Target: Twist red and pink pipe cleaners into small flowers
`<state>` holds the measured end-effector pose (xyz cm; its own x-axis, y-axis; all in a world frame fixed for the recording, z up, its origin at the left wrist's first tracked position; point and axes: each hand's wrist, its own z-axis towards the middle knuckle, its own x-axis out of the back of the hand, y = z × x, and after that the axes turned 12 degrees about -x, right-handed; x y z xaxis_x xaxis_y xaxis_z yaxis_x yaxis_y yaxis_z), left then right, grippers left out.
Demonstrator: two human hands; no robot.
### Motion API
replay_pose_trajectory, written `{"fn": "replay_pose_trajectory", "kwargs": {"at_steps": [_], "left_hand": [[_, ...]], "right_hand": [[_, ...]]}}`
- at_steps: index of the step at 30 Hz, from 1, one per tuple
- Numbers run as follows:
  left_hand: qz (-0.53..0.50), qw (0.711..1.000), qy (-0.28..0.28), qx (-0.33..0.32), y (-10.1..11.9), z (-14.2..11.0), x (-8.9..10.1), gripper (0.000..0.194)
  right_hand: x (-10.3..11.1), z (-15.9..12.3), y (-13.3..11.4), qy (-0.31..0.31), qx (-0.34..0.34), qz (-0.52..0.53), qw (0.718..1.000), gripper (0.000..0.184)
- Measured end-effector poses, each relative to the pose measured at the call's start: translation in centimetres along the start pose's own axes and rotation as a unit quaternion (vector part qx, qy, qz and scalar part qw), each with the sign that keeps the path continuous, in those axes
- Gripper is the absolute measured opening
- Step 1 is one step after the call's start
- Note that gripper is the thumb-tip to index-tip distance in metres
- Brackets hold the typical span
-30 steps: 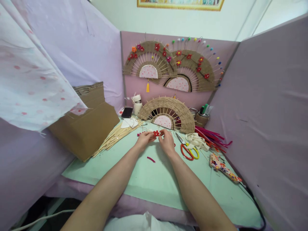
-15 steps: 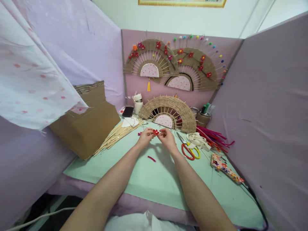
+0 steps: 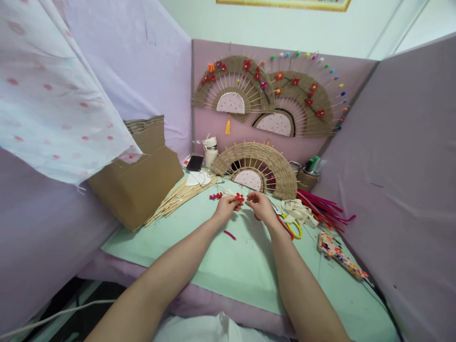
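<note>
A small red flower (image 3: 240, 196) is pinched in the fingertips of my left hand (image 3: 227, 209), above the green table cover. My right hand (image 3: 261, 207) is just to its right, with fingers curled together and apart from the flower. Whether something tiny is between those fingertips I cannot make out. A small red bit shows below this hand, too unclear to name. Left of the held flower lie small magenta and red flowers (image 3: 215, 195). A short magenta pipe cleaner piece (image 3: 230, 235) lies nearer me. Scissors (image 3: 295, 231) with red and yellow handles are partly hidden behind my right wrist.
A woven fan (image 3: 256, 154) stands behind my hands. Thin sticks (image 3: 178, 202) and a cardboard box (image 3: 142, 190) are left. Cream strips (image 3: 299, 211), pipe cleaners (image 3: 329, 206), a pen holder (image 3: 308, 178) and a flower-patterned glue gun (image 3: 340, 254) with a cord are right.
My right hand has come away from the red flower, which stays in my left hand. The view has shifted slightly left. Red and magenta flowers beside my left hand show more.
</note>
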<state>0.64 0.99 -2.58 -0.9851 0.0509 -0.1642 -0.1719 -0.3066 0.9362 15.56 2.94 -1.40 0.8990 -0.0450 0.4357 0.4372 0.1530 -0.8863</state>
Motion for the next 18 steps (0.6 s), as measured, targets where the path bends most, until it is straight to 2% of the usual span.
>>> {"fn": "replay_pose_trajectory", "kwargs": {"at_steps": [3,8,18], "left_hand": [[-0.011,1.000,0.000,0.008,-0.5,0.5,0.4,0.024],[-0.064,0.998,-0.017,-0.006,-1.0,0.8,0.8,0.029],[-0.092,0.995,-0.021,0.015,-0.3,0.5,0.5,0.029]], "right_hand": [[0.0,-0.2,-0.5,0.051,0.074,-0.026,0.996,0.016],[-0.6,-1.3,-2.0,0.053,0.182,-0.048,0.981,0.017],[-0.7,-1.3,-1.9,0.093,0.267,-0.124,0.951,0.016]]}}
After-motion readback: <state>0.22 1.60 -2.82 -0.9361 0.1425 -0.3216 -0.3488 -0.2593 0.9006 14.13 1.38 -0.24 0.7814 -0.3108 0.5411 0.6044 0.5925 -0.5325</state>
